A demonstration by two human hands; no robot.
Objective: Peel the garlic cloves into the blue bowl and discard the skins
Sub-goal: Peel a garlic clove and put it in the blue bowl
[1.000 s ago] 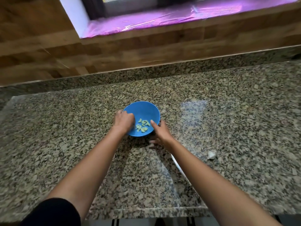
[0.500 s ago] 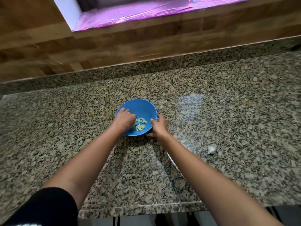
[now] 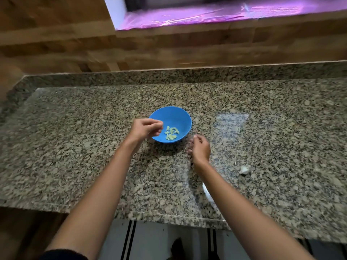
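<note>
Speckled grey granite worktop point(image 3: 75, 147) below a brown wood-look wall point(image 3: 56, 53). Round blue bowl point(image 3: 176, 117) stands mid-worktop, with pale peeled garlic cloves point(image 3: 171, 133) lying in its bottom. Left hand point(image 3: 145, 128) over the bowl's left rim, fingers curled toward the thumb; cannot tell whether it holds anything. Right hand point(image 3: 200, 148) just beside the bowl on the front-edge side, blurred, fingers curled downward; grip cannot be told. Small white garlic scrap point(image 3: 245, 169) lies on the worktop further right
</note>
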